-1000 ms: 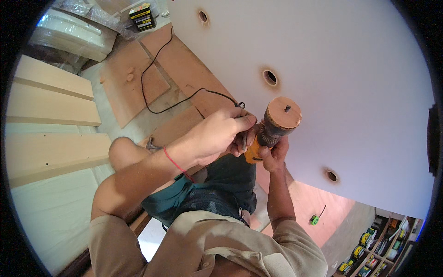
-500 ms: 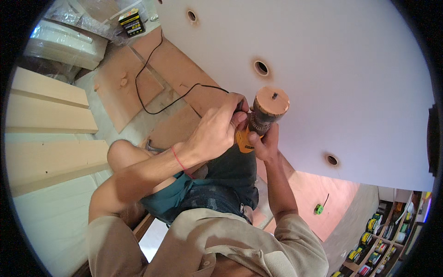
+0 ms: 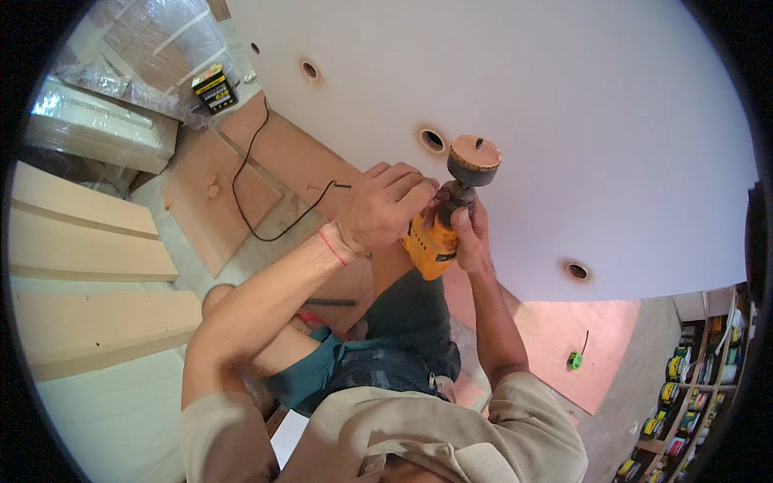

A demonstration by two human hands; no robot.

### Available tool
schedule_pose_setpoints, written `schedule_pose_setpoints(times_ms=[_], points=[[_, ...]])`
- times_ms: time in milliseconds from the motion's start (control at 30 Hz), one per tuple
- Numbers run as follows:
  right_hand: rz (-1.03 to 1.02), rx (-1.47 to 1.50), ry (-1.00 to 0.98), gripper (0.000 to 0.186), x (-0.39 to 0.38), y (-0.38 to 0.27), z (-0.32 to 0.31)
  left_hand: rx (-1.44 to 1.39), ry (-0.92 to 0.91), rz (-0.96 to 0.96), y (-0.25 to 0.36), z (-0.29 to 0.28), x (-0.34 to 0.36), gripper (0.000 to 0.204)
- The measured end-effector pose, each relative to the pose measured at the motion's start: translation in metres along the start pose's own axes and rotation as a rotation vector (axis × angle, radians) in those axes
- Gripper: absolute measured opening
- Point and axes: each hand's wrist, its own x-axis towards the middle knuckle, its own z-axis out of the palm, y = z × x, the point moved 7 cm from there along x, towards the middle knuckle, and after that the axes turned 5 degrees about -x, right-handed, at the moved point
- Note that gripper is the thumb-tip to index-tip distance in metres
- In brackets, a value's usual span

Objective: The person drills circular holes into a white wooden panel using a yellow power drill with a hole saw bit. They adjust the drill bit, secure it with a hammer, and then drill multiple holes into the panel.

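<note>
A yellow corded power drill [image 3: 431,249] is tilted upward in front of me, its body held between both hands. My right hand [image 3: 473,240] is closed around its front end near the chuck, thumb along the near side. My left hand [image 3: 385,201] is closed on the drill's left side; its fingertips are partly hidden there. A dark hole saw [image 3: 473,174] sits in the chuck, with a round wooden plug [image 3: 467,150] inside it and the pilot bit poking through. Just beyond stands a large white panel [image 3: 580,145] with several round, brown-edged holes.
A black cord [image 3: 256,229] trails over brown boards [image 3: 211,213] on the floor at left. Plastic-wrapped packages [image 3: 113,125] and a black-and-yellow tin [image 3: 214,90] stand at far left. A green tape measure [image 3: 574,361] lies at right, near shelves [image 3: 684,402] of boxed items.
My left hand has rolled over, its back now facing up, and shows more of the yellow body. The drill's hole saw has tipped more upright. The whole view has shifted slightly.
</note>
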Motion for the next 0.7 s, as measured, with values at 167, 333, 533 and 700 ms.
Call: schedule_pose_setpoints(times_ms=[167, 333, 533, 700], points=[[-0.010, -0.008, 0.086, 0.069, -0.003, -0.005, -0.006, -0.229, 0.059, -0.120, -0.006, -0.004, -0.001, 0.028], [-0.011, -0.027, 0.006, 0.064, -0.011, 0.001, 0.001, -0.953, 0.054, -1.264, -0.056, 0.018, -0.054, 0.062], [0.008, -0.242, -0.063, 0.066, -0.022, 0.003, 0.009, -1.347, -0.435, -1.536, -0.024, 0.048, -0.067, 0.057], [-0.008, -0.398, -0.119, 0.067, -0.015, -0.005, 0.029, -1.228, -0.053, -1.651, -0.026, 0.041, -0.074, 0.042]])
